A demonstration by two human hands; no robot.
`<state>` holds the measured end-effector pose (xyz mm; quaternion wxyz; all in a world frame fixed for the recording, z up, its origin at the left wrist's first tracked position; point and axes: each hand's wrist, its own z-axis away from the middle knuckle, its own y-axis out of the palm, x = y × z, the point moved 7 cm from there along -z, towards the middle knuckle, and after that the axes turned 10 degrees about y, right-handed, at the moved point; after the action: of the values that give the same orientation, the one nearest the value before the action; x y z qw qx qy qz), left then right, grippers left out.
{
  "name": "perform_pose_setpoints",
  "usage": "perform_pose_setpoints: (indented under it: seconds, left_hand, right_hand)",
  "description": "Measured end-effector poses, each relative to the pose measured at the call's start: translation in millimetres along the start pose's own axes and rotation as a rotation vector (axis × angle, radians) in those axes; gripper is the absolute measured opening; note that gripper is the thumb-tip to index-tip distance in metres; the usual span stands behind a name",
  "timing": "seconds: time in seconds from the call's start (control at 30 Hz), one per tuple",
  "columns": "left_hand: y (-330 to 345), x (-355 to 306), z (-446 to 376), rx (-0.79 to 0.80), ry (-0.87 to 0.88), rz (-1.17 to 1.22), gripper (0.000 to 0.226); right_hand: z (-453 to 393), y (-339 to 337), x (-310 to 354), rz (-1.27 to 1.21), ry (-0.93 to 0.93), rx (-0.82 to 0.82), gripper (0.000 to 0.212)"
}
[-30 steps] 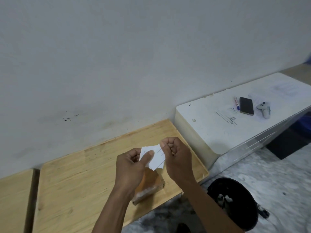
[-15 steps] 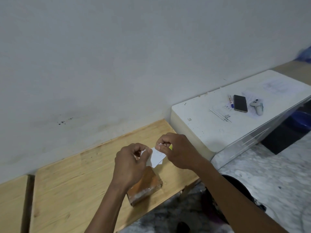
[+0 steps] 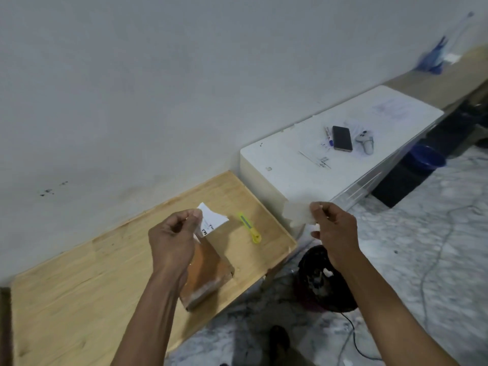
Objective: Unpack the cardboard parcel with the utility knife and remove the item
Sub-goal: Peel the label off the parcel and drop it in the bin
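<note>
Cardboard parcel [image 3: 208, 273] flat on wooden table [image 3: 79, 299], partly under left hand [image 3: 174, 239], which pinches printed paper piece [image 3: 212, 219]. Right hand [image 3: 334, 231] off table edge, pinching blurred pale piece [image 3: 297, 213]. Yellow utility knife [image 3: 249, 227] lies near, untouched.

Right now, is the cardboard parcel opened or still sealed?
Cannot tell: the cardboard parcel lies flat on the wooden table, partly hidden by the left hand.
</note>
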<state>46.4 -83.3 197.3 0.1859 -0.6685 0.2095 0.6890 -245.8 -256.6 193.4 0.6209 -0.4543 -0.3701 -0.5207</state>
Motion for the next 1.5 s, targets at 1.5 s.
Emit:
perform_pose_setpoints:
  seconds: [1.5]
  left_hand:
    - [512,359,154,0.761,-0.366,-0.824,0.028]
  right_hand:
    - [-276,-250,-318,0.463,0.609,-0.264,0.037]
